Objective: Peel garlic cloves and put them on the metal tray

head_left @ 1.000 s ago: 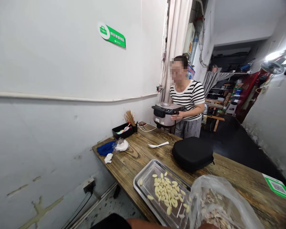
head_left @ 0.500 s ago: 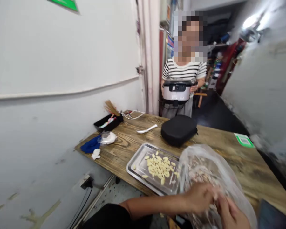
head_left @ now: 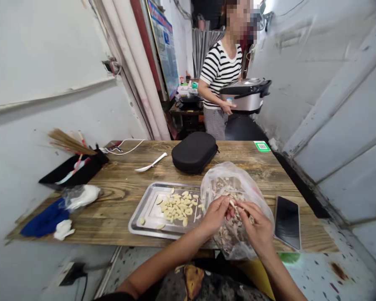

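Over an open clear plastic bag full of garlic skins, my left hand and my right hand meet with bent fingers. Between their fingertips is a pale garlic clove, gripped from both sides and partly covered by the fingers. Left of the bag lies a shallow metal tray, its right end hidden behind the bag. Peeled garlic cloves are heaped on it, with a few lying apart near its edge.
A black zipped case and a white spoon lie farther back. A phone rests at right. At left are a black dustpan, a blue cloth and crumpled tissue. Beyond the table, a person carries an electric cooker.
The view has swung right, bringing the phone fully into sight. The person with the cooker has turned sideways. My hands stay together over the bag, the clove now visible between them.
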Demonstrator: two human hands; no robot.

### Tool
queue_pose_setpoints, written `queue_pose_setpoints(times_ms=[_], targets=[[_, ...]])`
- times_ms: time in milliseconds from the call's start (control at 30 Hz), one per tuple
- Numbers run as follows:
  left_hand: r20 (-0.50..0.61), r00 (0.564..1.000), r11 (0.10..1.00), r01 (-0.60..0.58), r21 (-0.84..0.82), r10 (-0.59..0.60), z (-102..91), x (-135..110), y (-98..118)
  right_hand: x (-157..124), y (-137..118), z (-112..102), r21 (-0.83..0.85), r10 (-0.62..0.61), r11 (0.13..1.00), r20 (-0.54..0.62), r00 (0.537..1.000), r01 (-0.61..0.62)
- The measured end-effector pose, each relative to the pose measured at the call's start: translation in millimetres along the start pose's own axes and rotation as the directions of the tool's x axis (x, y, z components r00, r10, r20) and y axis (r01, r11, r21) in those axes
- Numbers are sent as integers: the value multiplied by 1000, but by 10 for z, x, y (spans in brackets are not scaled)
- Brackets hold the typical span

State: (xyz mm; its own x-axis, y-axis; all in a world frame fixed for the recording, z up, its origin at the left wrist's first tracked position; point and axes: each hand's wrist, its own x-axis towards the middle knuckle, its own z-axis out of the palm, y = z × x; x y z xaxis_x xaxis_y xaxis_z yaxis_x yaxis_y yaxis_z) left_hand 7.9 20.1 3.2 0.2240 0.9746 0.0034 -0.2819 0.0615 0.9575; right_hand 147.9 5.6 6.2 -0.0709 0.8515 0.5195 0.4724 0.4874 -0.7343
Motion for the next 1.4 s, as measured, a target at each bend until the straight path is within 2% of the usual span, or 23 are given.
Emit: queue_pose_setpoints(times_ms=[100, 200, 333, 433, 533, 633, 733, 800, 900, 1067, 1200, 1300, 1400], targets=[[-20, 999, 997, -30, 75, 31, 7, -9, 25, 12, -67, 18, -54, -59, 997, -11, 998, 58], [-26, 998, 978, -52, 203, 58, 22, -41, 81, 19, -101, 32, -32, -56, 998, -21, 998, 55], [-27, 993, 941, -97, 325, 112, 29, -101, 142, 18, -91, 27, 156, 101, 983, -1, 995, -100], [-48, 977, 896, -168, 411, 206, 20, -133, 146, 1, -41, 33, 304, 259, 917, 34, 965, -257], [-51, 956, 858, -235, 458, 289, 17, -144, 134, -16, -8, 34, 366, 321, 877, 35, 946, -311], [-64, 932, 824, -280, 493, 356, 29, -145, 141, -13, -35, -12, 290, 247, 925, 30, 969, -245], [-46, 915, 774, -311, 552, 400, 44, -148, 165, 7, -102, -88, 87, 61, 994, 40, 997, -64], [-17, 915, 752, -321, 576, 403, 50, -152, 171, 17, -146, -126, -26, -55, 998, 56, 997, 57], [-7, 921, 753, -315, 578, 390, 53, -159, 154, 8, -188, -137, -128, -149, 979, 67, 987, 157], [-15, 936, 785, -286, 549, 352, 59, -180, 123, -23, -201, -115, -215, -179, 958, 66, 982, 189], [-23, 939, 788, -273, 552, 342, 60, -186, 129, -17, -207, -127, -200, -160, 966, 51, 986, 167], [-20, 928, 748, -288, 599, 373, 51, -183, 120, -14, -213, -131, -177, -159, 971, 16, 987, 159], [18, 895, 669, -348, 657, 446, 48, -189, 106, -26, -206, -126, -176, -160, 971, 12, 987, 159]])
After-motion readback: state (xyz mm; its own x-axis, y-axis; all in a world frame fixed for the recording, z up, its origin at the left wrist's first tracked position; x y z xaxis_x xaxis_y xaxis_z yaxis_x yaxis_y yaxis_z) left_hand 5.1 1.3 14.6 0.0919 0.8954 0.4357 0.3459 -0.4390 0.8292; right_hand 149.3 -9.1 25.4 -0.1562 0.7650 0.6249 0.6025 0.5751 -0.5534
